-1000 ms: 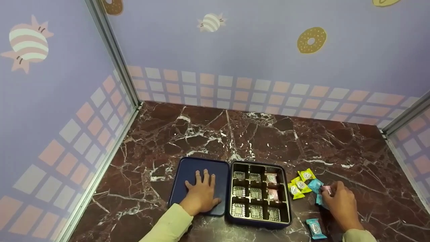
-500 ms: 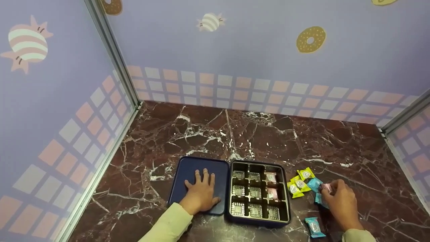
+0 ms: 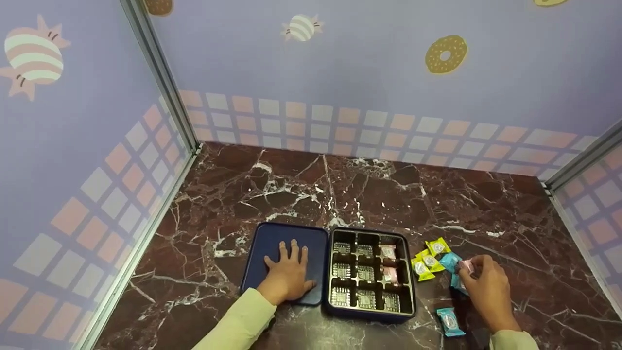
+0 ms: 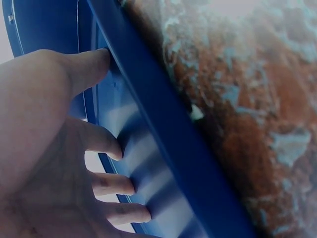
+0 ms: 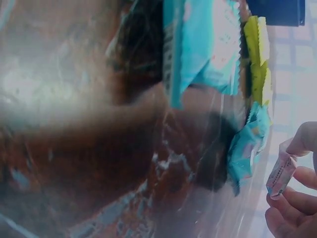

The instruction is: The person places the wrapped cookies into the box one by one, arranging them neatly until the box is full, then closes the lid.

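Observation:
My left hand (image 3: 286, 274) rests with spread fingers on the dark blue tin lid (image 3: 265, 243); in the left wrist view its fingertips touch the lid's surface inside the rim. My right hand (image 3: 490, 287) pinches a pink wrapped candy (image 5: 281, 173) between thumb and fingers, over the blue wrapped candies (image 3: 451, 261). Right beside the lid stands the open tin (image 3: 371, 315) with a nine-compartment insert. Two pink candies (image 3: 389, 274) lie in its right column, in the back and middle compartments; the other compartments show bare patterned bottoms.
Several yellow candies (image 3: 422, 269) lie just right of the tin, next to the blue ones. A separate blue candy (image 3: 450, 322) lies nearer the front. Printed wall panels (image 3: 369, 73) enclose the marble-patterned table (image 3: 272, 194) at the back and sides.
My right hand still pinches the pink candy, which shows a little more clearly now, slightly lifted. The left hand stays on the lid. The whole head view has shifted slightly.

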{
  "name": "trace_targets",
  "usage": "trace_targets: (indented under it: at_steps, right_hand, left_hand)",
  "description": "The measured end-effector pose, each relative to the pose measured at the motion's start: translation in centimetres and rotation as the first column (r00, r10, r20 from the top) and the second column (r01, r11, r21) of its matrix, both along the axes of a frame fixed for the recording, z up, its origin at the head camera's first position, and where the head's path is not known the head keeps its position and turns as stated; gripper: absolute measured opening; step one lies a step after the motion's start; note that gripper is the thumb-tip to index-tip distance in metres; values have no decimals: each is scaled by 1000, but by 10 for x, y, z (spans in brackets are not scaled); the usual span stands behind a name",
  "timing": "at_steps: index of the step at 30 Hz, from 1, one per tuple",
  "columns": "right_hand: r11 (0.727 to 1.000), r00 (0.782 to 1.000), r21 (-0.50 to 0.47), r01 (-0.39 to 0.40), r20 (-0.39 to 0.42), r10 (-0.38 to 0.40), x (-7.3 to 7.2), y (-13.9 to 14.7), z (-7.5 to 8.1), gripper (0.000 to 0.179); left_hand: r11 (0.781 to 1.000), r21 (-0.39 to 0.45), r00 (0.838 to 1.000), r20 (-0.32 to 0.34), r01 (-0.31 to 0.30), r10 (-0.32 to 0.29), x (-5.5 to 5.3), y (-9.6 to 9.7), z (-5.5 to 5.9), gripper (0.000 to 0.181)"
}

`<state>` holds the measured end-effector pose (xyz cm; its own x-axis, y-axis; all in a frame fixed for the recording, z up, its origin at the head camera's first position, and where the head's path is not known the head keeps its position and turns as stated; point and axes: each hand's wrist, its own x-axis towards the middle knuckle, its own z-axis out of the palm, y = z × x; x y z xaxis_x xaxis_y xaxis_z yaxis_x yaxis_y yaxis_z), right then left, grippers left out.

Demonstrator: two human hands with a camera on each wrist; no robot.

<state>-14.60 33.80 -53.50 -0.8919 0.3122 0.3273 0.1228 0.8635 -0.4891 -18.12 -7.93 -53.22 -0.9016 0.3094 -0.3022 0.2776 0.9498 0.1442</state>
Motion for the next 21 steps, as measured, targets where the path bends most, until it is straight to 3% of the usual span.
trace_targets:
  at_steps: [11,21]
  right_hand:
    - [997,993,-6,-79,-94,78,3,-17,13,24]
    - [993,983,7,-119,-139,119,8,-24,15,26]
  left_hand:
    - [1000,-1,1000,-5,4,-4,-2,-1,-2,83]
    - [1000,-9,1000,5,9,-9,-2,1,-2,84]
